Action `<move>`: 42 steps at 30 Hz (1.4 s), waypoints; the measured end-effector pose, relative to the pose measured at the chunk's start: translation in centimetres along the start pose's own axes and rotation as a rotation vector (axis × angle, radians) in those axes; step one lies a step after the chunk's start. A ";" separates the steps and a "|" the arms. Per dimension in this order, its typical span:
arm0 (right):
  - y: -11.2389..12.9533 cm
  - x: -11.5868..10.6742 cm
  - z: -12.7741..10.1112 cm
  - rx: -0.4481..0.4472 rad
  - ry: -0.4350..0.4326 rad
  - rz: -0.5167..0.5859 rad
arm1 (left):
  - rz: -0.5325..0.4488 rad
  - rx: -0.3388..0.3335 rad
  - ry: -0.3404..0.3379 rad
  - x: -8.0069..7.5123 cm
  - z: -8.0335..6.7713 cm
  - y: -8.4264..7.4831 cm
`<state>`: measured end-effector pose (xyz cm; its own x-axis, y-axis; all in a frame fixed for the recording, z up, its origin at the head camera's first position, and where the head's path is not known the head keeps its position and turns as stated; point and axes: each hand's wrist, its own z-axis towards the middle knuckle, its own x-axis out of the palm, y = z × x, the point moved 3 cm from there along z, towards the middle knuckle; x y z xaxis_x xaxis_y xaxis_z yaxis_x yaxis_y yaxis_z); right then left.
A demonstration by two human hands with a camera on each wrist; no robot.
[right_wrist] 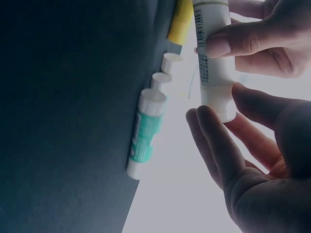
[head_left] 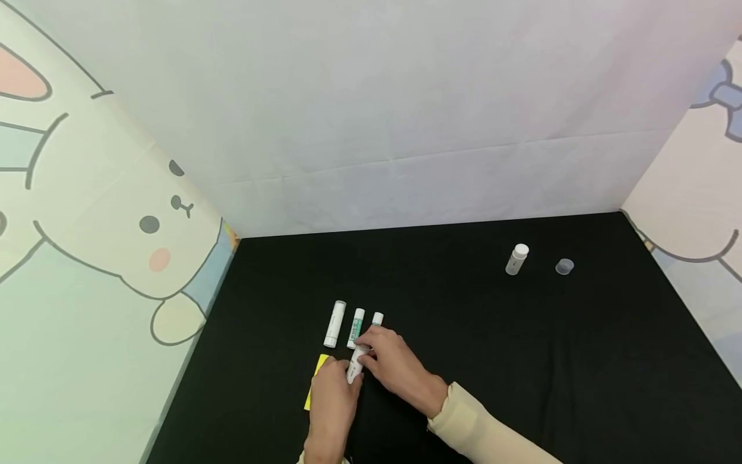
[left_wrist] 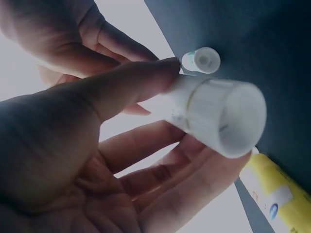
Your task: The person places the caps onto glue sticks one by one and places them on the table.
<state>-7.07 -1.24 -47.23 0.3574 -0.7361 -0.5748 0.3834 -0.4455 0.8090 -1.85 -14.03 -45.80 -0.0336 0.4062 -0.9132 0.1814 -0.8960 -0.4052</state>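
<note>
A white glue stick [head_left: 355, 365] is held between both hands just above the black mat [head_left: 522, 361], near its front left part. The lower body is gripped by the left hand [head_left: 333, 403], with the thumb laid along the tube and the fingers curled beneath it, as the left wrist view shows [left_wrist: 214, 114]. The upper end is pinched by the right hand [head_left: 397, 364]; in the right wrist view the cap end [right_wrist: 216, 99] is seen between the thumb and fingertips [right_wrist: 209, 126], while a barcode label runs down the tube.

Just beyond the hands, three more sticks lie side by side on the mat: a plain white one [head_left: 335, 323] at the left, one with a teal label [head_left: 356, 327] in the middle, and a third [head_left: 377, 318] partly covered by the right hand. A yellow item [head_left: 315, 380] lies on the mat beside the left hand and is partly hidden by it.

Well apart, at the far right of the mat, a small white-capped bottle [head_left: 516, 259] is standing upright, with a small clear cap [head_left: 565, 266] just beside it. The mat is enclosed by a white backdrop [head_left: 371, 116] and cartoon-printed side panels [head_left: 87, 212].
</note>
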 end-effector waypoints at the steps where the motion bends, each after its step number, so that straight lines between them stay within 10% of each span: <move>1: 0.0 0.2 0.0 -0.003 0.005 -0.009 | 0.003 -0.006 0.001 0.1 0.0 0.1; 42: 1.0 3.7 1.5 -0.108 0.093 -0.371 | 0.145 -0.032 -0.092 1.4 -0.6 1.1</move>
<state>-6.65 -5.14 -48.37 0.2520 -0.4837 -0.8381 0.5867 -0.6124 0.5299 -1.10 -14.36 -47.47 -0.0949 0.2538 -0.9626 0.2220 -0.9372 -0.2690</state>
